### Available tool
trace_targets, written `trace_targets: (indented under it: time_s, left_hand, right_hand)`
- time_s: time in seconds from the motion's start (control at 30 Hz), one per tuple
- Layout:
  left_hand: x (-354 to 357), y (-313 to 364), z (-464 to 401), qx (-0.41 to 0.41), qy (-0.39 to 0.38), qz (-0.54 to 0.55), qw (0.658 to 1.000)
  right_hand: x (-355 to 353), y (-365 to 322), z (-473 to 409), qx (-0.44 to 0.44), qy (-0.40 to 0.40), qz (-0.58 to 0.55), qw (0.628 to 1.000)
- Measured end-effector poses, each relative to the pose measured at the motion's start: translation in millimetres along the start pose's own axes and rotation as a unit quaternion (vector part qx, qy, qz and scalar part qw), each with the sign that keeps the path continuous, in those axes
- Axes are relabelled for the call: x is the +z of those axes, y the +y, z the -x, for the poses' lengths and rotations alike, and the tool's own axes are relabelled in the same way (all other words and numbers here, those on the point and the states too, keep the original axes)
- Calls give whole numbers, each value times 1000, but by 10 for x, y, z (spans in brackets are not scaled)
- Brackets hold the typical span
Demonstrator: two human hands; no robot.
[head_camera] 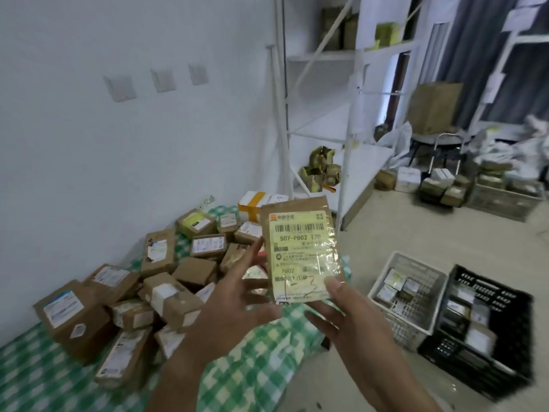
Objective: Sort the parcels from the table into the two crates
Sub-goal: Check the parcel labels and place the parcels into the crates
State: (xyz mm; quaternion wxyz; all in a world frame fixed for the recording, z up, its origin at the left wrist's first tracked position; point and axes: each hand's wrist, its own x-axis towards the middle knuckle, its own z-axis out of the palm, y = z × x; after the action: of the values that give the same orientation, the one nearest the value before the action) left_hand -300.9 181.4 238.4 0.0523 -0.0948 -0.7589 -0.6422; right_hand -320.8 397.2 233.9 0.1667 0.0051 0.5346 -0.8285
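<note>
Right hand [341, 315] pinches flat brown cardboard parcel with yellowish shipping label [300, 254] at its lower corner; left hand [234, 292] spread, fingers straight against the parcel's left edge.

Head view: parcel held upright in the air, label facing the camera, above the green-checked cloth worktop [252, 367], with the heap of brown cardboard boxes [166, 281] left of it. White plastic crate [407, 292] and black plastic crate [478, 328] sit on the floor to the right, touching, both part filled. Risk: thumb-only corner grip could slip; the neighbouring crates invite a mis-sort if the label is misread.
</note>
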Motion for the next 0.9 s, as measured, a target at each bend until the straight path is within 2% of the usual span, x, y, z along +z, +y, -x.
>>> trace_targets:
  time_s: [0.17,0.43,0.67,0.9]
  left_hand:
    - [1387,197,-505,-14,-42,49,998]
    - [3152,374,-1117,-25,-171,100,980]
    - [3991,-3,-1669,-69,-223,126,964]
    - [4448,-605,-2646,-138,-237,180,945]
  right_hand:
    - [-1139,-543,281,-61,83,-11,995]
    - [-2624,-1001,662,-112,224,-46,967]
    - [-3416,-1041,544,-86,281,-52,954]
    - [-4018,-1230,-309,-26,337,-31,941]
